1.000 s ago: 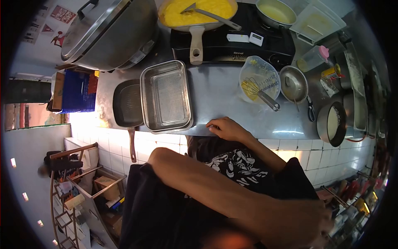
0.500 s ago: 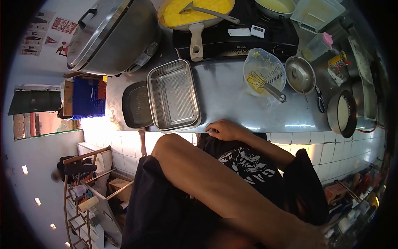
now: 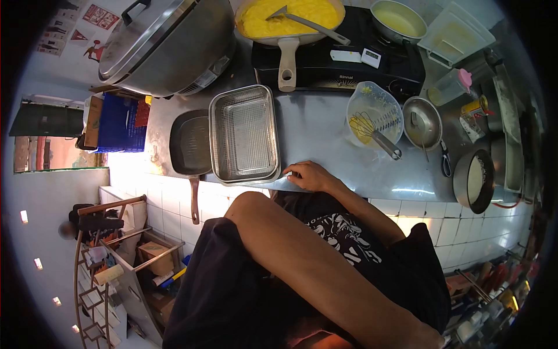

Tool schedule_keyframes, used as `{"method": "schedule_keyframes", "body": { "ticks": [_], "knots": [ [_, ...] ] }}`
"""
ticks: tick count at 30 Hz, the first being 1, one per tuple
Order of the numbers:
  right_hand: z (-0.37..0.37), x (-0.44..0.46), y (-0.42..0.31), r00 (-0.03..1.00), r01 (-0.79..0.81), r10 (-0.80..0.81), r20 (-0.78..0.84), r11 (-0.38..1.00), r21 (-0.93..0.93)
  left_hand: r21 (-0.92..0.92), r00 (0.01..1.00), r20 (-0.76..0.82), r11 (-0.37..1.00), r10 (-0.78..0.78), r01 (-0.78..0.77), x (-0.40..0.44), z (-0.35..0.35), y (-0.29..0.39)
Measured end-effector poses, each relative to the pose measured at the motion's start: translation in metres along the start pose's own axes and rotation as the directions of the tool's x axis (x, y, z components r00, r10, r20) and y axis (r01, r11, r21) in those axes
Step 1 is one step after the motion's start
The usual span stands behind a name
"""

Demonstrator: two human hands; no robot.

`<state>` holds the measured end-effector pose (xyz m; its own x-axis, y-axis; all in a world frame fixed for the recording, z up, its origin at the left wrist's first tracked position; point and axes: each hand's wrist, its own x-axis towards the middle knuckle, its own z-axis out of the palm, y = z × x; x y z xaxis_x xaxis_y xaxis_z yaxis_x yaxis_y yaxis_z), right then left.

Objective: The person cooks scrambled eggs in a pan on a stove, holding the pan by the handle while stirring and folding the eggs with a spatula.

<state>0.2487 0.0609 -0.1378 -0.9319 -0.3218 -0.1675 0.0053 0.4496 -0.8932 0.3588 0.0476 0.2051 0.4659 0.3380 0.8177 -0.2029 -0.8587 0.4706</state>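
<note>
My right hand (image 3: 309, 175) rests at the front edge of the steel counter (image 3: 317, 128), fingers loosely bent and apart, holding nothing. Its fingertips lie just right of a wire-mesh basket set in a metal tray (image 3: 244, 136). That tray overlaps a dark square pan (image 3: 190, 142), whose handle juts over the edge. My left forearm (image 3: 325, 256) crosses in front of my body, elbow toward the counter. The left hand is at the bottom edge of the view, its fingers not visible.
On the stove (image 3: 337, 72) stand a pan of yellow egg mixture (image 3: 256, 23) with a spatula (image 3: 317, 28) and a smaller pan (image 3: 398, 20). A measuring jug (image 3: 389, 107) holds a whisk (image 3: 381, 139). Steel bowl (image 3: 423, 119), scissors (image 3: 446, 160) and round tin (image 3: 482, 180) stand right.
The view has shifted slightly, so counter items appear a little displaced. My right hand has slid slightly left toward the basket and farther onto the counter. My left arm stays bent across my body.
</note>
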Motion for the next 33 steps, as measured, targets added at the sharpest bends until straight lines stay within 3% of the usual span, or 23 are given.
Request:
{"method": "schedule_keyframes", "body": {
  "ticks": [2,5,8,11,18,20,25,27,33],
  "knots": [
    [-0.003,0.005,-0.005,1.000,0.011,-0.011,-0.001,0.999,-0.050,0.015,0.999,-0.011,0.999,-0.035,0.035,-0.001,-0.004,0.000],
    [-0.004,0.010,-0.009,0.996,0.083,-0.084,-0.024,0.996,-0.045,-0.043,0.996,-0.071,0.998,0.045,-0.048,-0.001,-0.001,-0.003],
    [-0.016,0.011,-0.016,0.996,0.091,-0.092,-0.001,0.992,-0.085,-0.001,0.998,-0.028,0.999,-0.052,0.052,0.000,-0.003,-0.002],
    [-0.034,0.003,-0.027,0.999,0.020,-0.017,0.033,0.996,-0.087,-0.127,0.991,-0.133,0.992,-0.016,-0.001,-0.002,-0.012,-0.002],
    [-0.049,-0.027,-0.015,0.999,-0.012,0.009,-0.034,0.995,-0.103,-0.074,0.993,-0.115,0.997,-0.028,0.020,0.000,0.000,-0.003],
    [-0.046,-0.031,-0.008,0.993,-0.025,0.021,-0.113,0.999,-0.036,-0.049,0.993,-0.113,0.998,-0.036,0.031,-0.001,-0.001,-0.005],
    [-0.042,-0.018,-0.008,0.985,-0.060,0.075,-0.157,0.993,0.101,-0.063,0.989,0.099,0.992,-0.107,0.113,-0.001,-0.014,-0.006],
    [-0.040,-0.007,-0.015,0.982,-0.053,0.079,-0.173,0.987,0.153,-0.073,0.993,0.046,0.991,-0.108,0.111,-0.004,-0.012,-0.007],
    [-0.047,0.018,-0.052,0.987,0.108,-0.099,-0.127,0.992,0.066,-0.056,0.995,-0.056,0.995,-0.081,0.078,-0.002,-0.013,-0.007]
  ]
}}
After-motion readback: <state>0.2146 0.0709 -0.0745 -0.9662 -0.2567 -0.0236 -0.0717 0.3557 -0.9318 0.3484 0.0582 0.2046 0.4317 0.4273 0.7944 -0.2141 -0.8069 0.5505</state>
